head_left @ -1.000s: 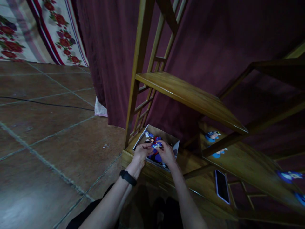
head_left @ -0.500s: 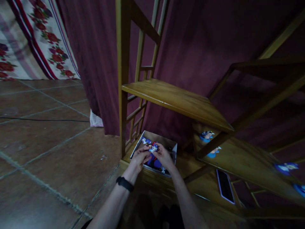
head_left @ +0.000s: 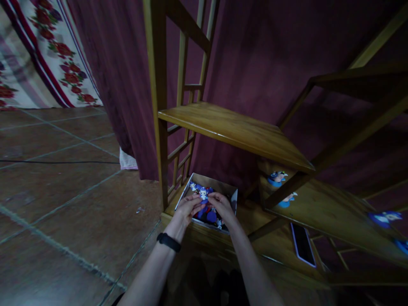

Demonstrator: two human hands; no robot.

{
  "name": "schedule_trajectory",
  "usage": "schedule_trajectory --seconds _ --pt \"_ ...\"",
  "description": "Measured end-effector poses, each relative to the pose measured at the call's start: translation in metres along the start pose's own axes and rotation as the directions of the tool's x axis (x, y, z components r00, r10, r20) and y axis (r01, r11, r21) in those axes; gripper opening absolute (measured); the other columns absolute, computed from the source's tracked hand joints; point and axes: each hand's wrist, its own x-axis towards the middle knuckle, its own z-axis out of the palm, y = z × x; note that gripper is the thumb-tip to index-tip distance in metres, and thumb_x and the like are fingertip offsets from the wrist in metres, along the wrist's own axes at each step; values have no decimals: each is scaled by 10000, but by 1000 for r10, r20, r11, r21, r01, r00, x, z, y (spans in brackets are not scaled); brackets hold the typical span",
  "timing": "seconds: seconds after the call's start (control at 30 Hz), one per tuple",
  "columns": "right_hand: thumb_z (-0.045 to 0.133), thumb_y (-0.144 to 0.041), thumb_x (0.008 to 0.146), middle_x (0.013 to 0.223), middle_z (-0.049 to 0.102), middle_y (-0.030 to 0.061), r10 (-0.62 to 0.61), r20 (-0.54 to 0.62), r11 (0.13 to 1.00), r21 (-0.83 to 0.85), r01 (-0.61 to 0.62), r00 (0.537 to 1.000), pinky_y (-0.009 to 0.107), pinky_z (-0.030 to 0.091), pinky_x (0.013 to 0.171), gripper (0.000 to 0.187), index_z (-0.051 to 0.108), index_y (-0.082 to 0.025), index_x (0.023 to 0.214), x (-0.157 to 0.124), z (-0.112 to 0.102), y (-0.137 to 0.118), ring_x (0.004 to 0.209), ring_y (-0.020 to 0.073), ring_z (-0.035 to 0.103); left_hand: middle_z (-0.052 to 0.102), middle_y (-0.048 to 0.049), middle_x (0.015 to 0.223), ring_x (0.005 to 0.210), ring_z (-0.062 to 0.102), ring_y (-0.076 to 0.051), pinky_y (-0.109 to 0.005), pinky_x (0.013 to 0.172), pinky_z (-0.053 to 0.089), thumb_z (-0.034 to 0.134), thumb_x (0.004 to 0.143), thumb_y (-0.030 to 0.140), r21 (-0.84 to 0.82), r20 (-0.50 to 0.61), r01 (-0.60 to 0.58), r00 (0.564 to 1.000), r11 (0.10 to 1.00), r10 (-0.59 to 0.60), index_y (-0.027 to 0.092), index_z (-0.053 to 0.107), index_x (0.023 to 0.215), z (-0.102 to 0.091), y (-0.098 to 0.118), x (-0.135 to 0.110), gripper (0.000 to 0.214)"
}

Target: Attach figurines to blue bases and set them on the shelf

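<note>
Between both hands, just above an open cardboard box (head_left: 236, 199), is a small purple-and-white toy figurine (head_left: 204, 194). My left hand (head_left: 188, 207) pinches it from the left, and my right hand (head_left: 221, 204) grips its right side with the fingertips. The figurine stands upright, facing me. Inside the box lie several more figurines in purple, blue and red, partly covered by my hands; one white-and-purple figurine (head_left: 193, 185) shows at the back left corner. A black band (head_left: 168, 242) circles my left wrist.
The box sits on the lowest board of a wooden shelf unit (head_left: 236, 127), under a higher board. To the right, figurines on blue bases (head_left: 276, 178) stand on another board, with a phone (head_left: 302, 244) below. Behind hangs a purple curtain (head_left: 248, 63); tiled floor (head_left: 63, 221) lies left.
The figurine has been turned from a tilt to upright between my hands. My right fingers have shifted from over its top to its side. The view has moved slightly.
</note>
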Motion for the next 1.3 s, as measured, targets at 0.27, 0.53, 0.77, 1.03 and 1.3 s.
schedule_trajectory --seconds 0.27,0.53,0.77,1.03,1.3 --pt "646 -379 674 762 656 16 -25 39 999 -42 27 999 273 501 642 261 603 -168 823 1 1 2 683 152 615 672 -46 639 528 646 -133 -232 552 561 679 623 -29 49 -2 -32 999 998 32 103 619 761 3 -2 -5 200" --pt "629 -359 697 765 679 15 -116 136 984 -122 132 984 275 495 645 256 664 -157 851 7 -6 7 703 166 614 673 -62 658 565 654 -152 -253 568 562 718 588 6 105 22 -75 997 992 73 95 645 764 6 -8 -7 210" --pt "635 -307 688 741 683 -11 -124 158 946 -281 164 980 280 484 650 182 678 -195 824 6 -14 0 698 176 603 681 -69 674 591 652 -166 -300 605 566 724 545 -19 148 32 -144 989 978 141 88 648 766 6 -11 -10 258" --pt "636 -297 692 663 661 -31 -151 191 913 -348 211 970 260 466 609 139 683 -193 772 1 -15 3 644 164 582 690 -81 665 582 660 -187 -325 603 571 758 507 -8 165 18 -109 994 980 107 90 647 714 1 -13 -14 255" --pt "599 -402 725 728 655 -1 -97 212 976 -170 134 972 270 476 651 250 657 -167 787 3 -13 7 693 160 598 696 -83 684 590 665 -161 -264 607 568 691 611 -9 118 37 -112 993 987 108 83 661 749 3 -8 -14 169"
